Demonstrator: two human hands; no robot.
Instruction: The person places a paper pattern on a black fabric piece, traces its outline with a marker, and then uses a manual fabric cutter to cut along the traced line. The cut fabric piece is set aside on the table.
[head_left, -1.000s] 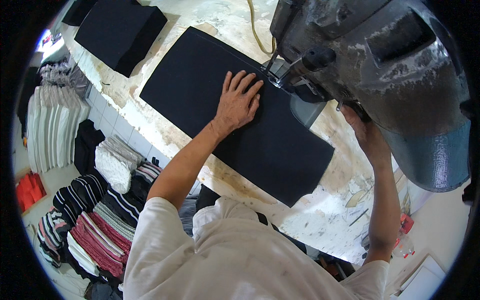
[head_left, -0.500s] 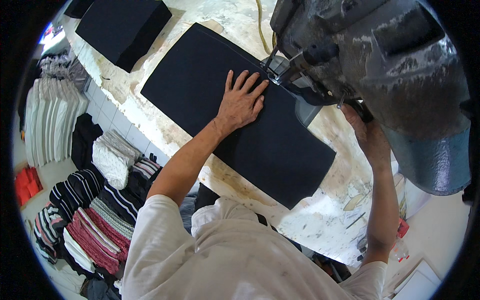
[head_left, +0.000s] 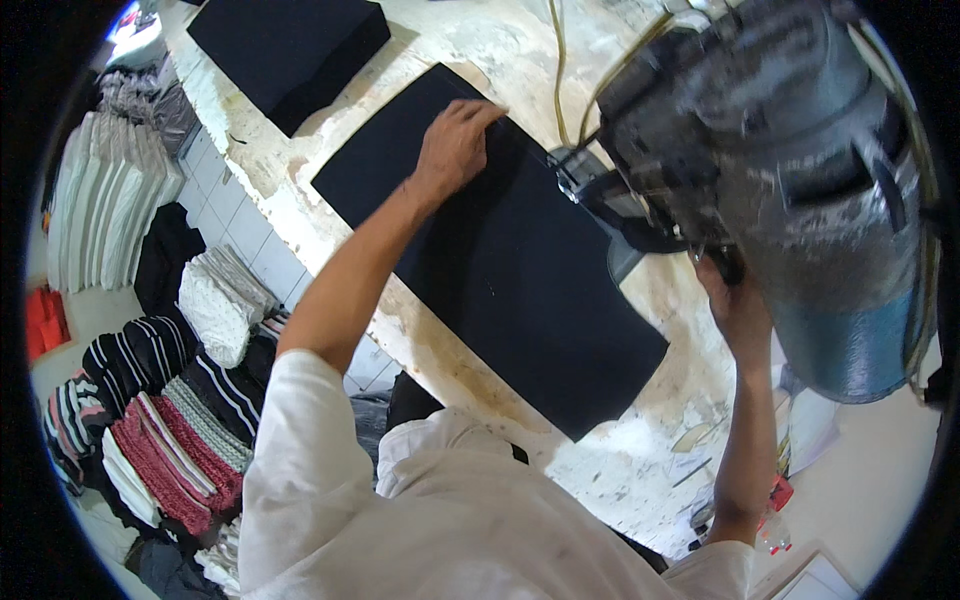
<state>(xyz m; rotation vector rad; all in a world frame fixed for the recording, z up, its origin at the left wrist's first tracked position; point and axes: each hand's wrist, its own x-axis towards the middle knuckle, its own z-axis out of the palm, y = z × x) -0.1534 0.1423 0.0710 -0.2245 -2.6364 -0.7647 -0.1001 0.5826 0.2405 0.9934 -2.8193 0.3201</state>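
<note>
A stack of black fabric [head_left: 530, 280] lies slantwise on the worn pale table, its curved right edge against a large grey and blue cloth-cutting machine [head_left: 800, 200]. The machine's metal foot [head_left: 568, 178] meets the far edge of the fabric. My right hand [head_left: 735, 300] wraps round the dark handle under the machine's body. Over the far left part of the fabric is my left hand [head_left: 455, 150], its fingers bent and drawn together at the far edge. What they hold, if anything, is hidden.
A thick black fabric block [head_left: 285, 55] sits at the table's far left. Yellowish cords [head_left: 558, 70] run behind the machine. Folded striped and white garments [head_left: 180, 450] and a white stack [head_left: 110, 200] are left of the table. A plastic bottle [head_left: 775, 532] stands lower right.
My left hand has gone from flat and spread on the fabric to bent fingers farther left along its far edge. The view has shifted; my right hand keeps the handle.
</note>
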